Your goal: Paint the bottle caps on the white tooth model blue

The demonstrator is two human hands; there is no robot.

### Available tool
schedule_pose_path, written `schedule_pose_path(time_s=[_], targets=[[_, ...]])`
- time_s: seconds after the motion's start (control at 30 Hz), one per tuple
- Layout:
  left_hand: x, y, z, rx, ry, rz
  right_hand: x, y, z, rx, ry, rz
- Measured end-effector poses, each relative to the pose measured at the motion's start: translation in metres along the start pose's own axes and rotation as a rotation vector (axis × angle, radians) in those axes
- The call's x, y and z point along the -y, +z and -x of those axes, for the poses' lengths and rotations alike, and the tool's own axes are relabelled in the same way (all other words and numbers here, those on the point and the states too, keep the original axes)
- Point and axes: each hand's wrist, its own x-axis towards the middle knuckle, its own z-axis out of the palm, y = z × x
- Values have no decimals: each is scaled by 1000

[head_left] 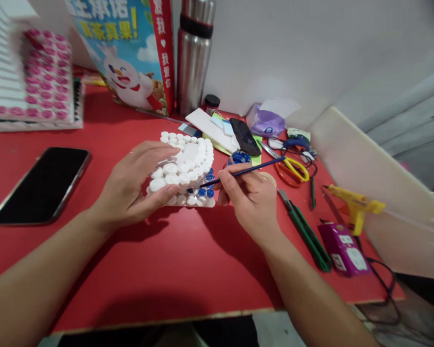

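A white craft piece [188, 166], covered in small rolled rosettes, is over the middle of the red table. My left hand [133, 180] grips it from the left, thumb on the near side and fingers over the top. Several rosettes at its lower right are blue [210, 184]. Between the thumb and fingers of my right hand [248, 193] is a thin dark blue paintbrush [244, 170], its tip touching the rosettes near the lower edge. Just behind that hand stands a small container of blue paint [238, 158], partly hidden.
On the left lie a black phone [43, 185] and a pink-and-white rosette piece [47, 77]. Behind stand a printed box [137, 62] and a steel bottle [195, 58]. Scissors [292, 168], a green cutter [307, 233], a yellow glue gun [356, 205] and a purple box [343, 248] lie right.
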Motion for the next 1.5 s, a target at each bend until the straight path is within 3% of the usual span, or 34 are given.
schedule_pose_path(time_s=[0.37, 0.73, 1.5], targets=[[0, 0, 2, -1, -16, 13, -1, -2, 1, -86, 55, -15], [-1, 1, 0, -14, 8, -18, -5, -5, 0, -110, 16, 0], [-3, 0, -1, -6, 16, -43, 0, -5, 2, -31, 23, -20]])
